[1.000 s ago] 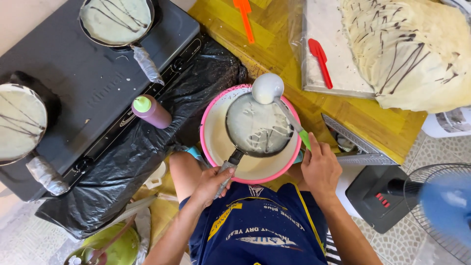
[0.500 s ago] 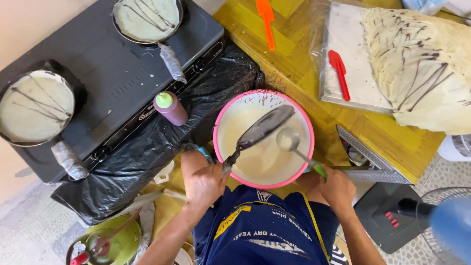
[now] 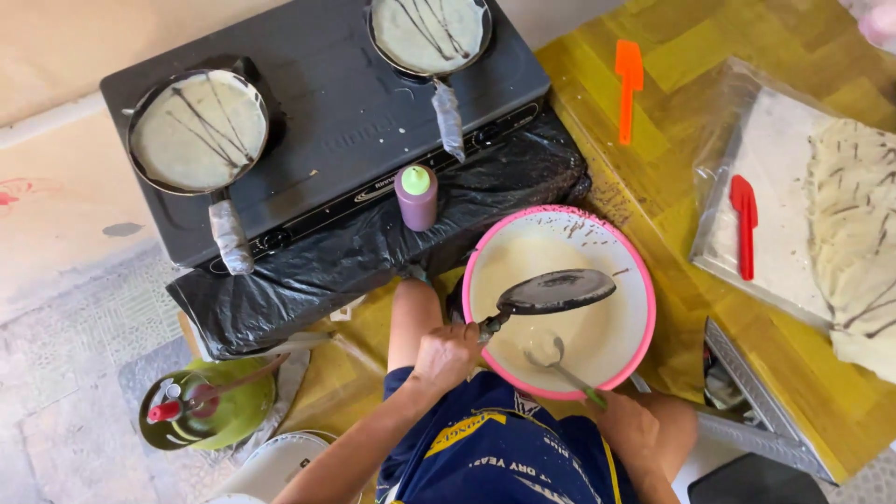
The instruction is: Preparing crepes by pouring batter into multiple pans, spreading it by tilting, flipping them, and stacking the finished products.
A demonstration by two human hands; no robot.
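Note:
My left hand (image 3: 446, 355) grips the handle of a small black pan (image 3: 555, 291). The pan hovers with its dark face showing over a pink-rimmed bowl (image 3: 642, 280) of pale batter. My right hand (image 3: 627, 425), at the bowl's near edge, holds the green handle of a metal ladle (image 3: 544, 353) whose cup rests in the batter. The bowl sits in front of my knees on a yellow mat.
A black two-burner stove (image 3: 345, 112) carries two pans of batter with dark streaks, one on the left burner (image 3: 198, 131) and one on the right burner (image 3: 429, 33). A purple squeeze bottle (image 3: 416, 196) stands on black plastic sheeting. An orange spatula (image 3: 628, 84), a red spatula (image 3: 744, 224), stacked crepes (image 3: 859, 233) and a green gas cylinder (image 3: 201, 406) lie around.
The pan held batter under the raised ladle; it then tipped over the bowl and now shows a dark face. The ladle has dropped into the batter.

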